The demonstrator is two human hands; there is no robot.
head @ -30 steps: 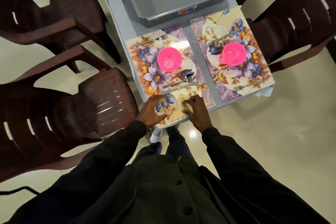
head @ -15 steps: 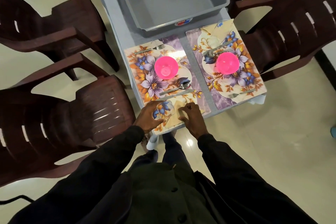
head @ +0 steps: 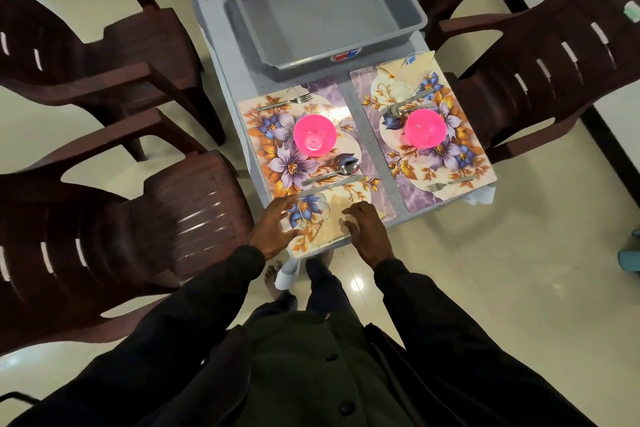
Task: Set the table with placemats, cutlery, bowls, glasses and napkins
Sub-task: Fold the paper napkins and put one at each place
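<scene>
Left hand [head: 273, 227] spread wide, holding nothing, beside clear drinking glass [head: 306, 213]. Right hand [head: 367, 230] relaxed, fingertips on folded cream napkin [head: 330, 229]. Both on floral rectangular placemat [head: 322, 94], grey worktop [head: 239, 80].

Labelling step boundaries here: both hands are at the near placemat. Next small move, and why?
Probably lift both hands away. The left hand is spread open beside the glass, not gripping it; the right hand seems to rest loosely on the napkin. Fork, pink bowl, spoon and knife already lie on this placemat, and the grey tub looks empty.
</scene>
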